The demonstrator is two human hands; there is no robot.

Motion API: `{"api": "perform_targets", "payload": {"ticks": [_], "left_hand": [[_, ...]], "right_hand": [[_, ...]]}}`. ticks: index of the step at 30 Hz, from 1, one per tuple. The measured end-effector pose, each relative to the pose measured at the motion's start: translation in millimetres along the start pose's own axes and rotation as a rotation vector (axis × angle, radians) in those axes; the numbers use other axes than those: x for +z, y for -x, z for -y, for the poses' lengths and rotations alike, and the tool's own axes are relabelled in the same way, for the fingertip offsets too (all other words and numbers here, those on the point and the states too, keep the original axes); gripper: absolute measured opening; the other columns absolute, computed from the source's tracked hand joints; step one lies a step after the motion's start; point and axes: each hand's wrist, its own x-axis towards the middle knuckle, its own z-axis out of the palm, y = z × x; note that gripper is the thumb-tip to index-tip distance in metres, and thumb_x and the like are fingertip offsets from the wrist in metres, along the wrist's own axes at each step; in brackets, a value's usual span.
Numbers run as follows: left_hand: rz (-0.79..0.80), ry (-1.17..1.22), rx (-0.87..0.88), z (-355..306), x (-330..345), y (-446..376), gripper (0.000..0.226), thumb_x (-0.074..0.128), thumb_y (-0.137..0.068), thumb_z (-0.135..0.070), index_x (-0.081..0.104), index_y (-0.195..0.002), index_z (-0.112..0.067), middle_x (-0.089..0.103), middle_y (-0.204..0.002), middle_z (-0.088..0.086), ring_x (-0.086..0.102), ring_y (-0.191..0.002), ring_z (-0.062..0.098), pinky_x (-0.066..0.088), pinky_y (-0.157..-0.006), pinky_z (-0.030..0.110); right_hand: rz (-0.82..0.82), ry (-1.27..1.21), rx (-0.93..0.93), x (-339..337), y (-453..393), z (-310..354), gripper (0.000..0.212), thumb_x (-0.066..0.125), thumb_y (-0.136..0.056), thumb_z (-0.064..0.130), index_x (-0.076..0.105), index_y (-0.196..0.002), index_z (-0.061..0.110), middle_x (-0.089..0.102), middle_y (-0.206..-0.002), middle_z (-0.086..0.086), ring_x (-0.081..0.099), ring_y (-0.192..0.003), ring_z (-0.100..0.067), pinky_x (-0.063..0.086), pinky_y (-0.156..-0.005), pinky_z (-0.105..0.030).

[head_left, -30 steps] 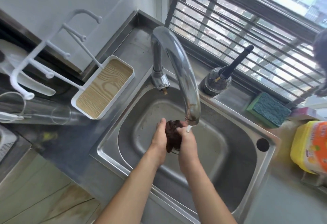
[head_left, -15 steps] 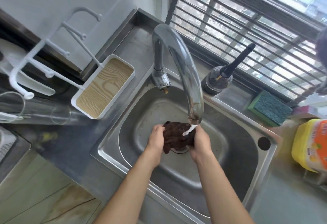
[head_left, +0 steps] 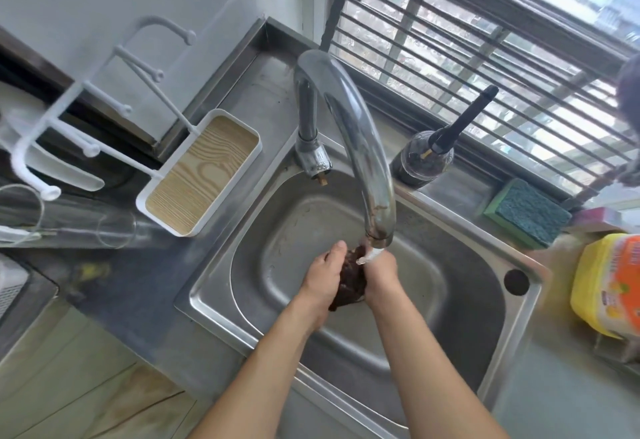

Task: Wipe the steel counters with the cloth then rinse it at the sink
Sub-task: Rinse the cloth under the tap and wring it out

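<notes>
Since the frame half a second earlier, the two hands have drawn together, and the cloth, then stretched between them, is now bunched into a narrow wad.

Left to right: a white rack with pegs leans over the worktop, its wood-grain tray just beside the sink rim. The left hand presses against the left side of the dark brown cloth, thumb uppermost, fingers curled around it; its grip is closed on the cloth. The forearm rises from the lower edge of the view, bare, crossing the near rim of the sink. The cloth sits between both palms, over the middle of the steel basin and directly under the spout of the tap. A thin stream of water falls from the spout onto the top of the cloth and the right hand. The right hand mirrors the left, its grip clamped on the cloth's right side, wrist bent slightly inward, forearm running down to the lower right.

Behind the sink, a dark bottle with a black nozzle stands on the ledge under the barred window. A green sponge lies further right. At the far right stands a yellow container with an orange label; its printing is too blurred to read.
</notes>
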Motion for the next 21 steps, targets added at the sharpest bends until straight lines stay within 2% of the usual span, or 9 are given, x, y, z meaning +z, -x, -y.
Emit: {"api": "perform_targets", "payload": {"ticks": [3,5,7,9,11,14,17,19,21], "left_hand": [[-0.138,0.046,0.011,1,-15,-16,0.023,0.048,-0.103,-0.038,0.062,-0.102,-0.02,0.071,-0.108,0.011,0.068,-0.091,0.023,0.054,-0.07,0.03],[-0.177,0.064,-0.02,-1,-17,-18,0.016,0.048,-0.103,-0.035,0.055,-0.109,-0.023,0.066,-0.111,0.011,0.061,-0.09,0.023,0.046,-0.06,0.026],[-0.156,0.1,-0.07,-3,-11,-16,0.028,0.047,-0.103,-0.04,0.059,-0.114,-0.017,0.068,-0.106,0.011,0.063,-0.084,0.023,0.045,-0.052,0.021],[-0.11,0.104,-0.112,-5,-1,-10,0.045,0.044,-0.102,-0.048,0.071,-0.104,-0.012,0.075,-0.098,0.009,0.068,-0.087,0.023,0.053,-0.063,0.024],[-0.06,0.107,-0.125,-5,6,0,0.051,0.044,-0.102,-0.051,0.076,-0.09,-0.013,0.077,-0.086,0.003,0.071,-0.084,0.018,0.054,-0.069,0.025],[-0.002,0.098,-0.093,1,9,7,0.043,0.047,-0.102,-0.045,0.075,-0.096,-0.013,0.074,-0.079,0.0,0.068,-0.066,0.011,0.047,-0.047,0.017],[0.003,0.061,-0.065,3,8,7,0.035,0.053,-0.1,-0.037,0.07,-0.08,-0.014,0.068,-0.071,0.0,0.064,-0.06,0.011,0.046,-0.048,0.018],[-0.01,0.057,-0.074,-3,4,7,0.034,0.054,-0.1,-0.037,0.07,-0.083,-0.012,0.07,-0.076,0.003,0.067,-0.062,0.012,0.049,-0.051,0.019],[-0.107,0.111,-0.077,-8,-4,2,0.033,0.05,-0.101,-0.038,0.07,-0.1,-0.012,0.074,-0.09,0.007,0.068,-0.069,0.016,0.047,-0.046,0.017]], "right_hand": [[0.145,-0.279,0.08,-13,-1,2,0.018,0.058,-0.094,0.02,0.07,-0.083,0.012,0.073,-0.08,-0.01,0.068,-0.066,-0.025,0.054,-0.06,-0.03],[0.261,-0.313,-0.058,-12,10,-7,0.019,0.058,-0.091,0.023,0.073,-0.09,0.012,0.074,-0.09,-0.012,0.068,-0.08,-0.027,0.053,-0.069,-0.034],[0.331,-0.154,-0.288,-2,26,-25,0.019,0.06,-0.09,0.028,0.075,-0.097,0.02,0.076,-0.098,-0.006,0.07,-0.091,-0.021,0.053,-0.079,-0.033],[0.254,0.081,-0.537,10,29,-46,0.016,0.057,-0.094,0.036,0.07,-0.102,0.031,0.073,-0.104,-0.003,0.068,-0.1,-0.018,0.054,-0.089,-0.033],[0.057,0.209,-0.624,13,25,-52,0.032,0.052,-0.092,0.05,0.064,-0.098,0.021,0.069,-0.099,-0.007,0.064,-0.097,-0.026,0.051,-0.09,-0.045],[-0.136,0.228,-0.493,6,19,-29,0.04,0.054,-0.099,0.049,0.061,-0.078,0.016,0.072,-0.086,-0.012,0.064,-0.085,-0.032,0.047,-0.078,-0.038],[-0.102,0.195,-0.225,4,2,-14,0.046,0.063,-0.098,0.035,0.063,-0.059,0.01,0.065,-0.069,-0.007,0.06,-0.074,-0.029,0.045,-0.072,-0.038],[0.018,-0.016,-0.011,-1,-10,-11,0.032,0.065,-0.091,0.026,0.069,-0.063,0.011,0.07,-0.072,-0.009,0.067,-0.077,-0.031,0.054,-0.072,-0.042],[0.117,-0.201,0.103,-9,-8,-6,0.017,0.062,-0.089,0.022,0.073,-0.083,0.01,0.076,-0.087,-0.014,0.073,-0.079,-0.033,0.059,-0.072,-0.043]]}}
